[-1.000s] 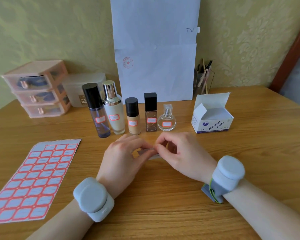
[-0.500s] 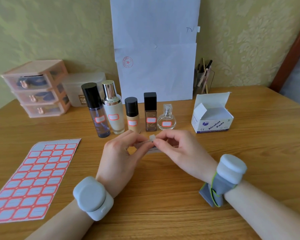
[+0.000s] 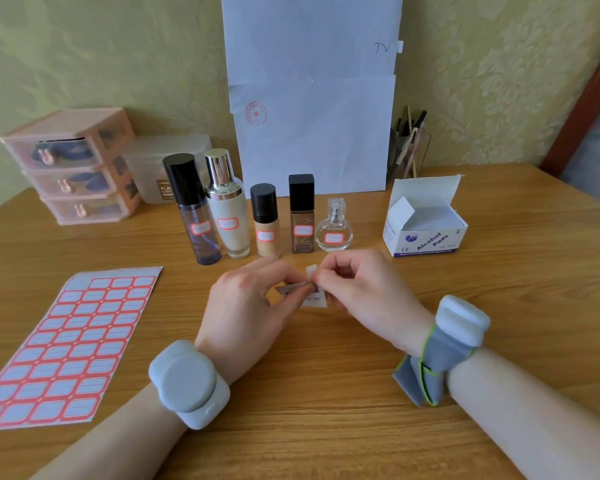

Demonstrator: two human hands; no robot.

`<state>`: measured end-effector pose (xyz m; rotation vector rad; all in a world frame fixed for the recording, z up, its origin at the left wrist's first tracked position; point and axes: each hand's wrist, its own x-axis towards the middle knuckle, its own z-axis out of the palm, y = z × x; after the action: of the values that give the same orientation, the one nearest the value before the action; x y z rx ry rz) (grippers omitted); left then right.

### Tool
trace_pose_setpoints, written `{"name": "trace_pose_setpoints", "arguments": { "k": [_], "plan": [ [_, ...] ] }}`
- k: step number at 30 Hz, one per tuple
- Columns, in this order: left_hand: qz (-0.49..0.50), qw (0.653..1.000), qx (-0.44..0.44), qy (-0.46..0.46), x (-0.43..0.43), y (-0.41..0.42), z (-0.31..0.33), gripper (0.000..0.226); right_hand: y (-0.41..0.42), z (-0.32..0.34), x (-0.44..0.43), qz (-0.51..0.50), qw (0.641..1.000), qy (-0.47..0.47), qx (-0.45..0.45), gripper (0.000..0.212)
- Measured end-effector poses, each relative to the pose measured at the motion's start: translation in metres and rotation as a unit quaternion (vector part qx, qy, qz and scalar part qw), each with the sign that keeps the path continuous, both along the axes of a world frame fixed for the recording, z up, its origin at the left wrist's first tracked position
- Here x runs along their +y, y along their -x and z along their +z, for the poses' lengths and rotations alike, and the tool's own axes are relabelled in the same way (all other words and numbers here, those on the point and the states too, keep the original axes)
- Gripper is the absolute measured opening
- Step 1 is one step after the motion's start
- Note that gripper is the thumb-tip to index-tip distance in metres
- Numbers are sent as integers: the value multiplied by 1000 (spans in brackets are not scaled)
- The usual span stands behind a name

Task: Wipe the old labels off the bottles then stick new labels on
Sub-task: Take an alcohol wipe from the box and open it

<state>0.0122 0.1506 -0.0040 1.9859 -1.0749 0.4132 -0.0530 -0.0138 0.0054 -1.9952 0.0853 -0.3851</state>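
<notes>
Left hand point(image 3: 250, 306) and right hand point(image 3: 364, 289), each grip clamped on the sachet point(image 3: 315, 301) lying crosswise between them; labelled bottles point(image 3: 267, 223) stand just beyond on the bench point(image 3: 326, 427).

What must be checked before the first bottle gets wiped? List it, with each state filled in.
1. Grip on the small white pad sachet: ok; left hand and right hand both pinch it.
2. Sachet torn open: cannot tell; a strip stands up, no pad shows.
3. The five cosmetic bottles upright, red-edged labels facing front: ok.
4. The white cardboard alcohol-pads box open: ok.
5. The red-bordered label sheet flat on the wooden table: ok.
</notes>
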Motion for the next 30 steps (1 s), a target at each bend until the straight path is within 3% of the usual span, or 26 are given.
{"name": "trace_pose_setpoints", "arguments": {
  "k": [3, 8, 14, 23, 30],
  "plan": [
    [5, 1000, 0, 23, 0, 3, 2, 5, 0, 2, 1, 3, 995, -94, 38, 29],
    [19, 1000, 11, 0, 1, -1, 1, 10, 4, 0, 1, -8, 987, 128, -96, 18],
    [18, 1000, -4, -12, 0, -1, 1, 8, 4, -1, -1, -20, 976, 190, -106, 11],
    [8, 1000, 15, 21, 0, 3, 4, 5, 1, 2, 3, -19, 998, -64, -4, 24],
    [5, 998, 3, 57, -1, 5, 5, 9, -1, 0, 1, -80, 991, -110, -8, 25]
  ]
}}
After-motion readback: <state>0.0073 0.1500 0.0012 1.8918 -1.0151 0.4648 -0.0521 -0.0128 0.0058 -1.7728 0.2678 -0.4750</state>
